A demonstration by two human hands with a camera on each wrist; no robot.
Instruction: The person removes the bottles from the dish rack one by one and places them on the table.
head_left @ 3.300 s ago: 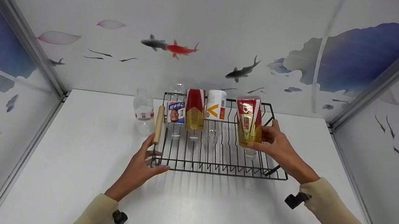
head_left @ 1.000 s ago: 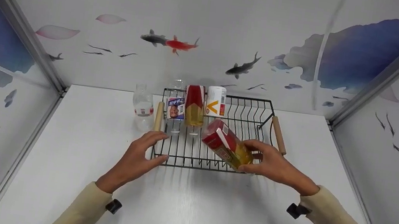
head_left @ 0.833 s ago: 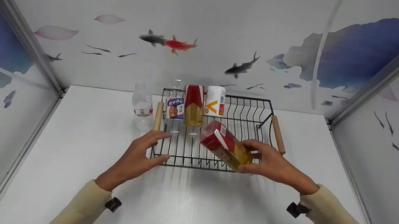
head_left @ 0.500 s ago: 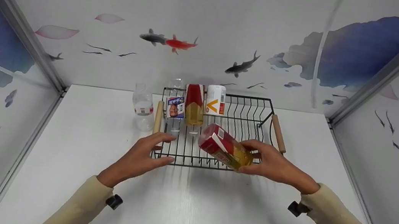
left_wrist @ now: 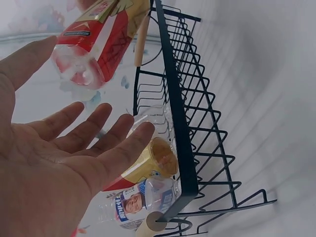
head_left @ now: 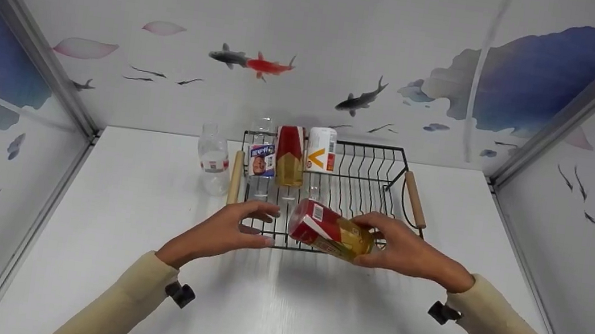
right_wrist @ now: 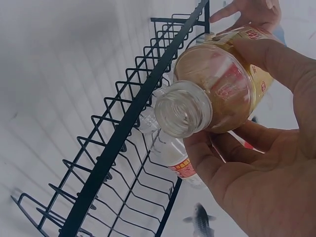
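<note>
My right hand (head_left: 408,245) grips a red-and-gold plastic bottle (head_left: 330,232) near its neck end, holding it almost level above the front of a black wire rack (head_left: 369,145). In the right wrist view the bottle's clear open mouth (right_wrist: 182,111) shows, without a cap. My left hand (head_left: 220,231) holds nothing; its fingers are spread and face the bottle's base, with a small gap between in the head view. Standing in the rack's left half are a clear bottle with a blue label (head_left: 262,161), another red-and-gold bottle (head_left: 290,157) and a white-labelled bottle (head_left: 322,150).
A clear bottle with a red-and-white label band (head_left: 214,163) stands on the white table (head_left: 142,210), left of the rack. Wooden handles (head_left: 415,200) flank the rack. Printed panels (head_left: 315,31) enclose the back and sides.
My right hand has lifted the red-and-gold bottle from the rack's right part, brought it forward and left, and tipped it nearly level. My left hand has left the rack's left side, moving right towards it.
</note>
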